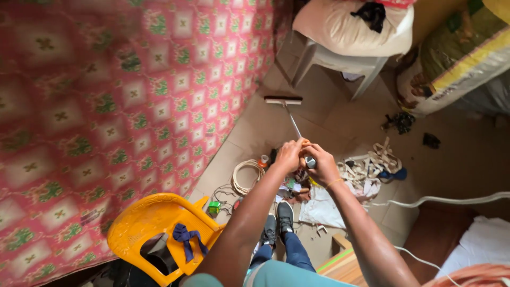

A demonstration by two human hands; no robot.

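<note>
I look straight down from high above the floor. Both my hands grip the top end of a long metal-handled broom (291, 114), whose brush head (283, 99) rests on the tiled floor next to the patterned mattress. My left hand (289, 155) is wrapped around the handle's end. Just to the right of it, my right hand (320, 165) is closed on the same handle, a thin band on its wrist. My grey shoes (278, 220) show far below.
A pink patterned mattress (106, 106) stands along the left. A yellow plastic chair (159, 231) is below left, a white plastic chair (340, 58) with a pillow above. Coiled cable (245, 175), bags, cloth and small clutter (366, 170) lie on the floor. A white cord (441, 199) runs right.
</note>
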